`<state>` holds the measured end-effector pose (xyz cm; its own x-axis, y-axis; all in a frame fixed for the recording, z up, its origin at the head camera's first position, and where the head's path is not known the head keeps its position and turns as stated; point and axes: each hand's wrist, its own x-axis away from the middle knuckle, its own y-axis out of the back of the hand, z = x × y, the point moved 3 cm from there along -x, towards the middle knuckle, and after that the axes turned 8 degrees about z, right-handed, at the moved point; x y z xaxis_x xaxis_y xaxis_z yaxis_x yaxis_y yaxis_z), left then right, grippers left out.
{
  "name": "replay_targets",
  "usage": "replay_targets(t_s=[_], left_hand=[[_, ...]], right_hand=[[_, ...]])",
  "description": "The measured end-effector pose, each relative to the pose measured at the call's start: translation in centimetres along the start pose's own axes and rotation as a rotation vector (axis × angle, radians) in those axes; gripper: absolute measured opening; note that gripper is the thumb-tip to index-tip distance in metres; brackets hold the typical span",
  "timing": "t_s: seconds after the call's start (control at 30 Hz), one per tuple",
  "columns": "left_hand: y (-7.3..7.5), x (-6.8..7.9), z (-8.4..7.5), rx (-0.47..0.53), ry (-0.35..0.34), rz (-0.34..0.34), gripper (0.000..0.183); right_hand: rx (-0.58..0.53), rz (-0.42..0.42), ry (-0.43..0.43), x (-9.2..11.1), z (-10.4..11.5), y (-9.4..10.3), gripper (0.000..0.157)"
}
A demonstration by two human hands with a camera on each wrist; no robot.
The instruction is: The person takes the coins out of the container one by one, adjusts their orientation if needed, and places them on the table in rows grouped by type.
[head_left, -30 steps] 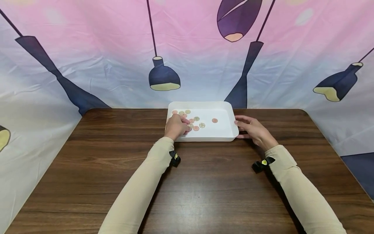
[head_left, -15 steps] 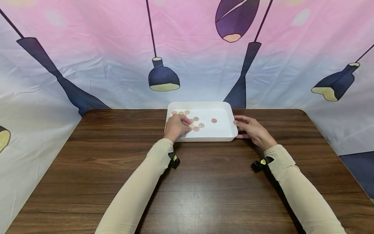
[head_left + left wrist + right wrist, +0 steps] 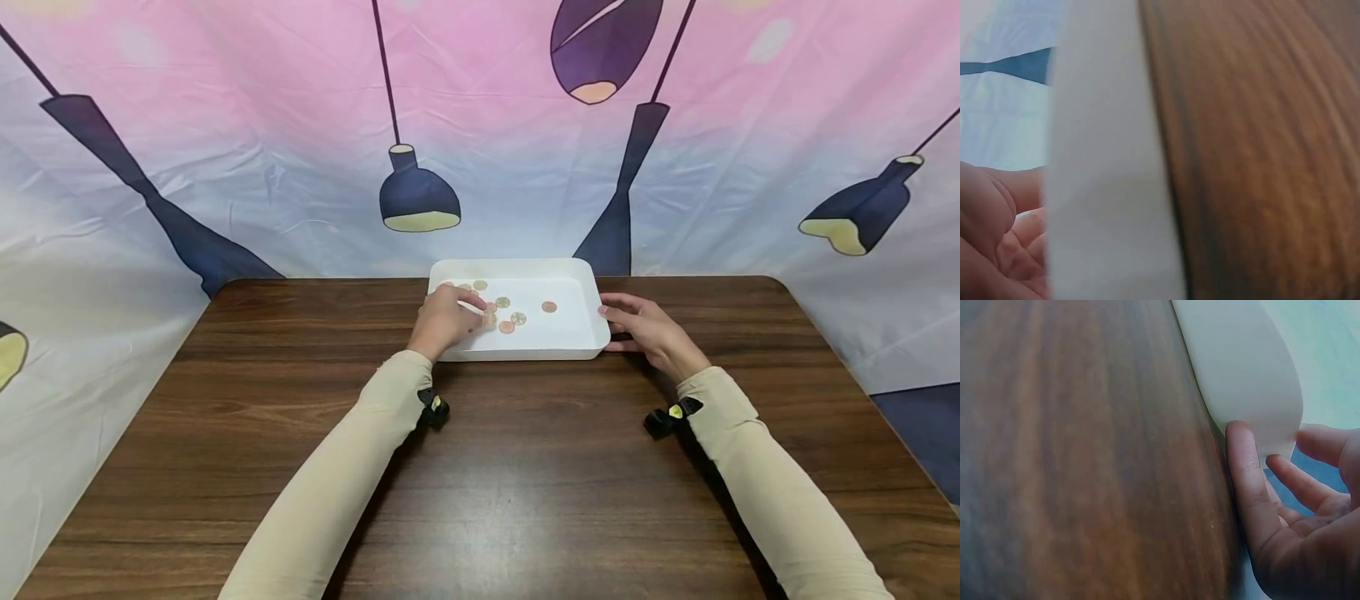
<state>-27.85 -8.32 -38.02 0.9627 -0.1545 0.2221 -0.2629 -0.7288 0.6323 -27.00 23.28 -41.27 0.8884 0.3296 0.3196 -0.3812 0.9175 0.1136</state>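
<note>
A shallow white tray (image 3: 555, 354) stands at the back of the table with several gold and copper-coloured coins inside. My left hand (image 3: 442, 317) reaches over its near left side, fingers bent downward. The thumb and fingertips are right at a gold coin (image 3: 490, 321); whether they pinch it I cannot tell. Beside that are a copper coin (image 3: 507, 327) and another gold coin (image 3: 519, 318). In the left wrist view, the tray's wall (image 3: 1110, 156) hides the fingertips. My right hand (image 3: 1316, 512) touches the tray's right end from outside, its fingers fairly straight against the wall.
A lone copper coin (image 3: 549, 307) lies toward the tray's right. Farther left, a gold coin (image 3: 480, 285) sits near the back wall. The brown wooden table (image 3: 510, 467) ends at a printed cloth backdrop (image 3: 315, 192) just behind the tray.
My left hand has drawn slightly left, and its fingers look less bunched. The copper coin near its fingertips has shifted slightly right. My right hand stays at the tray's end.
</note>
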Motion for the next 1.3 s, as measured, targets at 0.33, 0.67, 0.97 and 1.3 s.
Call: replay_targets(t_s=[0.33,0.67,0.97,1.3], left_hand=[[1.8,2.5,-0.3,0.143,-0.046,0.106,0.013],[2.6,4.9,0.4,0.202,0.001,0.176,0.016],[2.0,6.3,0.6,0.546,0.014,0.243,0.022],[1.6,7.3,1.7,0.635,-0.038,0.237,0.029]], right_hand=[[0.014,-0.013,-0.006,-0.1,-0.1,0.0,0.061],[0.003,-0.009,-0.007,-0.2,-0.2,0.1,0.063],[-0.008,-0.017,-0.009,-0.1,0.1,0.3,0.062],[-0.005,-0.008,-0.022,-0.2,-0.1,0.1,0.063]])
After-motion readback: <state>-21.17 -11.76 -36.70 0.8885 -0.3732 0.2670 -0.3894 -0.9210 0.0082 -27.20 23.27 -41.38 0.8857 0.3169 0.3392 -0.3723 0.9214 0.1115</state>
